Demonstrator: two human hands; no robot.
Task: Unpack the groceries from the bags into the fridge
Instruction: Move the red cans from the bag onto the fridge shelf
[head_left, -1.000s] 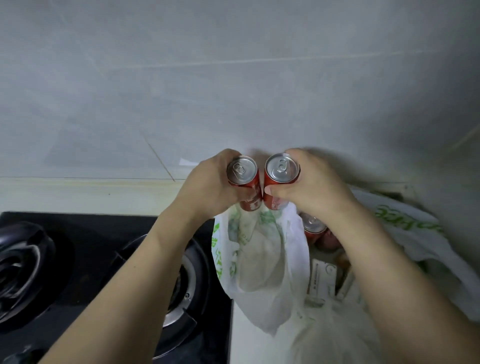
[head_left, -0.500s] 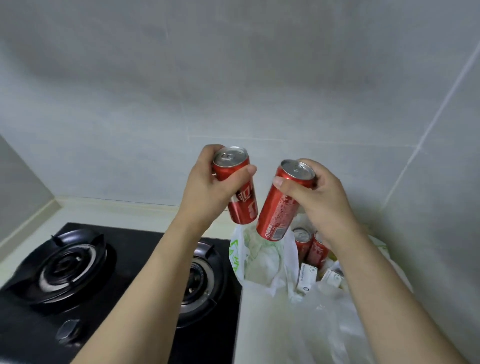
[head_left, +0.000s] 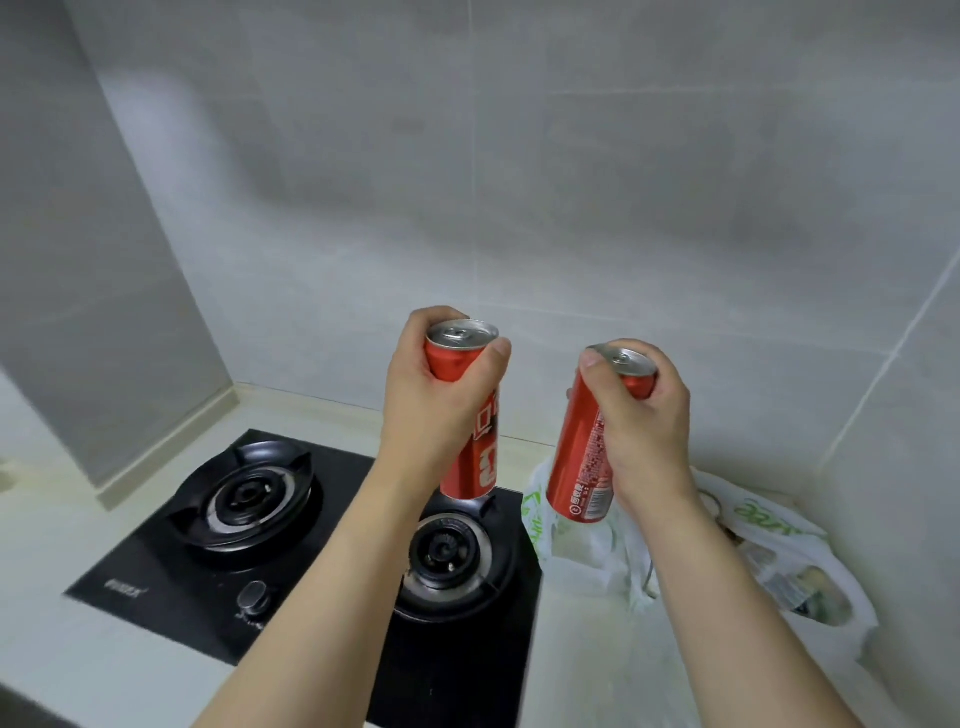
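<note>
Two red cans are in the air above the hob (head_left: 311, 519), one in each hand. The left hand (head_left: 431, 410) wraps the left can (head_left: 475, 457) near its top, fingers curled behind it and thumb across the front just under the rim. The right hand (head_left: 644, 421) holds the right can (head_left: 582, 457) the same way, fingers pressed round the upper part, thumb tip at the rim. Both cans hang mostly below the grip and tilt a little, their bottoms leaning toward each other without touching.

Risk, as I judge it: each can is held high on a smooth wall, so a slack grip could let one slide out and drop onto the right burner (head_left: 447, 551) or the glass of the hob, denting the can or cracking the surface. Swinging them together on the way to the fridge, which is out of view, could also knock them.

Count: two cans, two hands, two burners, one knob (head_left: 254, 597). White bags (head_left: 779, 545) with green print lie on the worktop (head_left: 62, 670) just right of the hob; I cannot tell whether there is one or two, and their contents are too unclear to count.
</note>
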